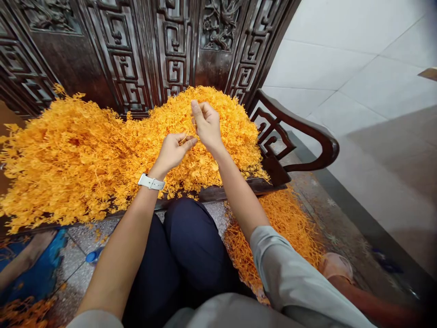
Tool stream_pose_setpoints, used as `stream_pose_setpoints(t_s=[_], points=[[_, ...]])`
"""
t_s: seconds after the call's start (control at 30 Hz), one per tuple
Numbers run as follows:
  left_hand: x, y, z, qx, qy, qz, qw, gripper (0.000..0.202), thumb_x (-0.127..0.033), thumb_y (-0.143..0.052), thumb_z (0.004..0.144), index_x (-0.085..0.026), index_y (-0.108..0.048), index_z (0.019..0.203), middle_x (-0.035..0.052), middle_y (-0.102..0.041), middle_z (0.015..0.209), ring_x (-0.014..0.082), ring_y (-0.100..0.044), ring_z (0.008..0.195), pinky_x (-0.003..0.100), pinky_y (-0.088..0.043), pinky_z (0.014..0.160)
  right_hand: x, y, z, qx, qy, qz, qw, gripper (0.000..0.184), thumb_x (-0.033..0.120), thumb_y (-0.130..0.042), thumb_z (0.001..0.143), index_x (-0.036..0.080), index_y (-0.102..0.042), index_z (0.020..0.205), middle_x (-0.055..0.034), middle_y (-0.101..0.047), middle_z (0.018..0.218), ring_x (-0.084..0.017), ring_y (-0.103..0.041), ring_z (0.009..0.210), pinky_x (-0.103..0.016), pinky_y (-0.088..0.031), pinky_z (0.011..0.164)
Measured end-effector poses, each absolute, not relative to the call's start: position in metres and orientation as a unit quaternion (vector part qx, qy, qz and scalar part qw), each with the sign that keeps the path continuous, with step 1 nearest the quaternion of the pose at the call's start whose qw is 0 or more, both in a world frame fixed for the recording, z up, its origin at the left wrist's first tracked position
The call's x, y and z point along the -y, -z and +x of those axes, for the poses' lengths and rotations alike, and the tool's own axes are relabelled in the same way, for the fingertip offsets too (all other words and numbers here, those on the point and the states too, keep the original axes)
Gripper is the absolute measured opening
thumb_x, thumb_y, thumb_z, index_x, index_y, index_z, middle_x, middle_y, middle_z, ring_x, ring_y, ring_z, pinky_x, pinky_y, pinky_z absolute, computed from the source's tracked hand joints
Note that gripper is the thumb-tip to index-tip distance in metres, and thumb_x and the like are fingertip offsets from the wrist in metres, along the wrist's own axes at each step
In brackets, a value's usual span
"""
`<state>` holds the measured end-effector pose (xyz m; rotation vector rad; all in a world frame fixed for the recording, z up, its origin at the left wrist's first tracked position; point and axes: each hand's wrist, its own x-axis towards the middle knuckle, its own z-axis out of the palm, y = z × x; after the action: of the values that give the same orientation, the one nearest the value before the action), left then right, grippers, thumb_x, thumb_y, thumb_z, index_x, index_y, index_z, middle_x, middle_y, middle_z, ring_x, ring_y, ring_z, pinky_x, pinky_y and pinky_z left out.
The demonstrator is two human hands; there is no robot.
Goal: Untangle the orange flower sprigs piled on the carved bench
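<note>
Above a big heap of small, frilly orange pieces (78,155), my two hands are held close together. My left hand (172,150), with a white watch strap (151,182) on its wrist, pinches a thin orange piece (185,137) between thumb and fingers. Slightly higher and to the right, my right hand (207,124) is closed, thumb against the fingertips. What it grips, if anything, is too small to make out. The single pieces blend into the heap behind.
The heap lies on a dark wooden bench with a carved back (136,59) and a curved armrest (317,150). More orange strands (287,223) cover the floor at right, near another person's foot (337,266). A blue bottle cap (91,258) shows at lower left, beside another person's limb (29,257).
</note>
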<state>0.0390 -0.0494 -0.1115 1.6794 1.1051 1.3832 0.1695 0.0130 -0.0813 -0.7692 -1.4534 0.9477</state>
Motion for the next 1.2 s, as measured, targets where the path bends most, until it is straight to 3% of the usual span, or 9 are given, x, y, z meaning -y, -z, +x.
stream_pose_setpoints(t_s=[0.13, 0.3, 0.5, 0.6, 0.7, 0.77, 0.87, 1.0, 1.2], points=[[0.046, 0.114, 0.042, -0.42, -0.617, 0.557, 0.363, 0.014, -0.029, -0.086, 0.083, -0.018, -0.077, 0.082, 0.006, -0.074, 0.083, 0.0161, -0.066, 0.07, 0.033, -0.054, 0.071, -0.012, 0.084, 0.169, 0.641, -0.417, -0.319, 0.561, 0.062, 0.086, -0.059, 0.087, 0.024, -0.055, 0.085, 0.0004, -0.047, 0.076, -0.013, -0.047, 0.069, -0.027, -0.045, 0.06], [0.045, 0.117, 0.057, -0.391, -0.663, 0.514, 0.379, 0.024, -0.021, -0.092, 0.073, -0.018, -0.07, 0.082, 0.0036, -0.071, 0.088, 0.0148, -0.069, 0.08, 0.029, -0.057, 0.076, -0.014, 0.105, 0.159, 0.557, -0.434, -0.336, 0.624, 0.069, 0.094, -0.045, 0.086, 0.026, -0.057, 0.093, 0.0001, -0.045, 0.074, -0.015, -0.049, 0.067, -0.028, -0.044, 0.057], [0.05, 0.118, 0.069, -0.366, -0.661, 0.501, 0.421, 0.022, -0.005, -0.082, 0.074, -0.018, -0.067, 0.083, 0.0031, -0.071, 0.092, 0.0127, -0.067, 0.084, 0.028, -0.055, 0.083, -0.021, 0.12, 0.153, 0.482, -0.444, -0.374, 0.656, 0.072, 0.094, -0.037, 0.089, 0.025, -0.056, 0.089, 0.0004, -0.043, 0.071, -0.015, -0.049, 0.063, -0.029, -0.043, 0.056], [0.051, 0.116, 0.065, -0.366, -0.64, 0.488, 0.468, 0.019, -0.009, -0.081, 0.078, -0.019, -0.069, 0.088, 0.0036, -0.07, 0.091, 0.0136, -0.066, 0.082, 0.029, -0.055, 0.081, -0.016, 0.112, 0.161, 0.517, -0.432, -0.368, 0.641, 0.071, 0.094, -0.036, 0.09, 0.025, -0.054, 0.088, -0.0012, -0.045, 0.076, -0.016, -0.051, 0.069, -0.03, -0.046, 0.061], [0.052, 0.112, 0.062, -0.373, -0.623, 0.455, 0.516, 0.016, -0.029, -0.08, 0.089, -0.019, -0.067, 0.09, 0.0059, -0.069, 0.088, 0.0167, -0.067, 0.081, 0.032, -0.056, 0.077, -0.007, 0.102, 0.175, 0.608, -0.408, -0.337, 0.592, 0.068, 0.09, -0.04, 0.092, 0.024, -0.054, 0.086, -0.0021, -0.047, 0.082, -0.017, -0.053, 0.078, -0.032, -0.049, 0.069], [0.052, 0.111, 0.062, -0.377, -0.643, 0.433, 0.506, 0.021, -0.037, -0.08, 0.091, -0.02, -0.066, 0.093, 0.0078, -0.069, 0.096, 0.0181, -0.068, 0.089, 0.032, -0.056, 0.079, 0.0, 0.096, 0.183, 0.663, -0.405, -0.318, 0.544, 0.065, 0.087, -0.045, 0.093, 0.024, -0.055, 0.086, -0.002, -0.048, 0.085, -0.018, -0.054, 0.084, -0.033, -0.05, 0.075], [0.049, 0.112, 0.065, -0.387, -0.677, 0.442, 0.444, 0.024, -0.027, -0.087, 0.084, -0.02, -0.067, 0.096, 0.0076, -0.068, 0.104, 0.0175, -0.064, 0.096, 0.028, -0.055, 0.079, 0.009, 0.09, 0.188, 0.687, -0.407, -0.317, 0.512, 0.06, 0.083, -0.049, 0.095, 0.024, -0.057, 0.091, -0.0016, -0.048, 0.087, -0.018, -0.054, 0.088, -0.033, -0.05, 0.079], [0.045, 0.117, 0.068, -0.378, -0.697, 0.452, 0.408, 0.02, -0.018, -0.084, 0.084, -0.02, -0.066, 0.093, 0.0054, -0.068, 0.097, 0.0156, -0.063, 0.089, 0.027, -0.055, 0.077, 0.012, 0.09, 0.182, 0.679, -0.386, -0.327, 0.532, 0.055, 0.08, -0.051, 0.097, 0.025, -0.056, 0.096, -0.0017, -0.05, 0.091, -0.017, -0.055, 0.09, -0.031, -0.05, 0.079], [0.046, 0.115, 0.067, -0.396, -0.704, 0.428, 0.405, 0.014, -0.008, -0.075, 0.087, -0.018, -0.066, 0.087, 0.0043, -0.069, 0.093, 0.013, -0.063, 0.078, 0.029, -0.054, 0.078, 0.001, 0.1, 0.166, 0.629, -0.344, -0.347, 0.605, 0.057, 0.081, -0.053, 0.094, 0.024, -0.051, 0.084, -0.0021, -0.048, 0.083, -0.018, -0.052, 0.084, -0.031, -0.049, 0.071]])
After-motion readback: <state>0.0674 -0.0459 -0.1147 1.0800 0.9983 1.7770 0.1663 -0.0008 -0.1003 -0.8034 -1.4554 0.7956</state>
